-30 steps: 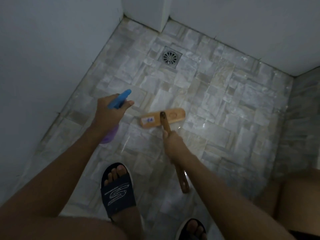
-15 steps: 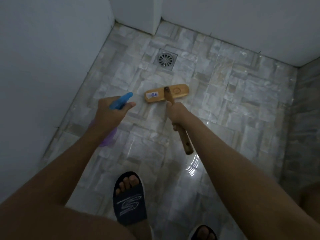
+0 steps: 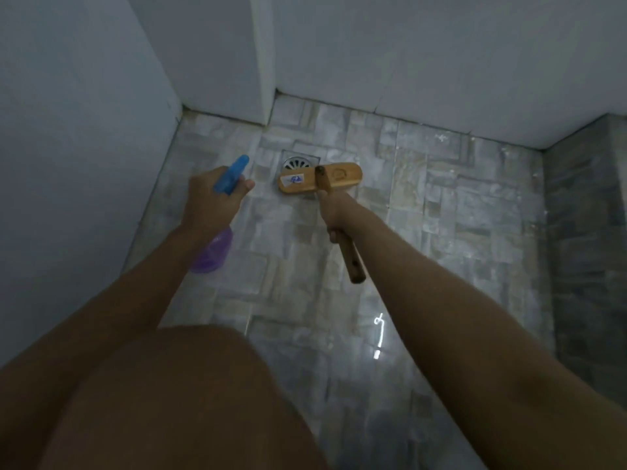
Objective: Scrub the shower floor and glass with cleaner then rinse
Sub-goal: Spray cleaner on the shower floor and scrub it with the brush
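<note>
My right hand (image 3: 336, 215) grips the wooden handle of a scrub brush (image 3: 320, 181). Its wide wooden head lies flat on the wet stone-tile shower floor (image 3: 424, 215) and partly covers the square metal drain (image 3: 298, 161). The handle's end sticks out behind my wrist. My left hand (image 3: 210, 205) holds a spray bottle (image 3: 217, 252) with a purple body and a blue trigger head, nozzle pointing toward the far corner, left of the brush.
White walls (image 3: 84, 130) close the floor on the left and at the back, with a jutting corner post (image 3: 261, 62) behind the drain. A darker tiled surface (image 3: 587, 232) rises on the right. My bare knee (image 3: 169, 401) fills the lower left.
The brush head slid away from me across the tiles, from mid-floor up onto the drain. Both arms stretched forward, and my feet dropped out of view behind my knee.
</note>
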Demonstrator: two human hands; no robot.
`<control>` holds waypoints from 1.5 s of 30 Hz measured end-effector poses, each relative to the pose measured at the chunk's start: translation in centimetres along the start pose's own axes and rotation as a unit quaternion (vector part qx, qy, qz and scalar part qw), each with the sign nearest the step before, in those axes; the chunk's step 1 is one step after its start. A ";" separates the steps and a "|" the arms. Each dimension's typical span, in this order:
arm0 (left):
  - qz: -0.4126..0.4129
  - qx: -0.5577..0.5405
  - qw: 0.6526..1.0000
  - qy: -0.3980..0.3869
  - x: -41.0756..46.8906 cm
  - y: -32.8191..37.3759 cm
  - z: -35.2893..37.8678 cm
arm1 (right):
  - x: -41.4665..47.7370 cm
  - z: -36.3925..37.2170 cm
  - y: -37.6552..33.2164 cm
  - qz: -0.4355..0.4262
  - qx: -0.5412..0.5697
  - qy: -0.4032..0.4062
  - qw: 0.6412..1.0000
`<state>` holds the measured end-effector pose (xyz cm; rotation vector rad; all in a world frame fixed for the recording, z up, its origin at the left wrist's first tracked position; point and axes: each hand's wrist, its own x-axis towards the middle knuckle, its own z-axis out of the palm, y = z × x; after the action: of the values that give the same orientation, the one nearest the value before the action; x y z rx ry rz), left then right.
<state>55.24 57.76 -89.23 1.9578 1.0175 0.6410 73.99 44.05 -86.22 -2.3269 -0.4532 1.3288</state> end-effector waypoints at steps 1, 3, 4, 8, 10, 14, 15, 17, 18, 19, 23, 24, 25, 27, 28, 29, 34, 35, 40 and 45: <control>-0.002 -0.001 1.000 -0.002 0.8 -0.2 0.2 | 0.8 -0.5 -0.9 -0.003 0.006 -0.001 1.000; 0.000 -0.001 1.000 -0.009 2.3 -0.2 0.4 | 0.8 -1.1 -0.8 0.008 0.005 -0.001 1.000; 0.006 -0.001 1.000 -0.011 3.0 0.0 0.5 | 0.3 -1.0 0.4 0.024 0.011 0.006 1.000; 0.013 -0.013 1.000 -0.019 4.9 0.4 1.1 | -4.6 1.0 5.9 0.099 0.040 0.017 0.994; 0.021 -0.032 0.999 -0.032 6.2 0.8 1.5 | -5.8 0.8 6.2 0.120 0.055 0.016 0.991; 0.063 -0.006 0.996 -0.057 8.9 0.9 3.0 | 0.4 -2.4 1.9 0.090 0.070 0.045 0.992; 0.058 -0.004 0.997 -0.044 9.6 0.9 3.3 | 2.6 -3.6 0.4 0.085 0.077 0.054 0.992; 0.034 -0.023 0.999 -0.014 10.3 0.8 4.0 | 5.8 -5.7 -2.2 0.065 0.096 0.063 0.991; 0.017 -0.034 0.999 -0.005 10.6 0.7 4.3 | 6.6 -6.2 -3.1 0.057 0.102 0.063 0.991; 0.000 -0.044 0.999 -0.002 10.7 0.6 4.6 | 7.0 -6.4 -3.4 0.053 0.105 0.059 0.991; -0.034 -0.043 0.998 0.011 11.3 0.3 4.5 | 2.7 -4.1 0.4 0.086 0.102 0.052 0.990; -0.037 -0.040 0.998 0.016 11.5 0.2 4.5 | 1.3 -3.3 2.1 0.100 0.100 0.042 0.989; -0.028 -0.038 0.999 0.017 11.4 0.2 4.4 | -0.1 -2.6 3.5 0.112 0.089 0.038 0.989; 0.000 -0.023 1.000 0.019 11.2 0.3 4.3 | -0.6 -2.5 4.3 0.112 0.063 0.045 0.991; 0.011 -0.010 1.000 0.024 11.1 0.4 4.1 | 0.3 -2.9 3.7 0.102 0.058 0.049 0.992; 0.018 -0.002 0.999 0.031 11.0 0.4 4.0 | 1.8 -3.6 2.7 0.090 0.061 0.055 0.993; 0.076 0.003 0.997 0.000 9.9 0.4 4.6 | 11.0 -8.0 -5.7 0.017 0.110 0.106 0.988; 0.077 -0.003 0.997 -0.009 9.8 0.5 4.8 | 11.8 -8.5 -6.8 0.012 0.115 0.107 0.987; 0.076 -0.001 0.997 -0.032 9.5 1.2 5.3 | 6.6 -5.8 -2.3 0.030 0.046 0.072 0.996; 0.088 0.009 0.996 -0.023 8.8 1.7 4.9 | 2.7 -3.7 1.3 0.058 0.027 0.008 0.998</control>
<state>64.28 62.45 -89.86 2.0837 0.8324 0.6825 78.67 43.53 -87.16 -2.3490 -0.2772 1.3554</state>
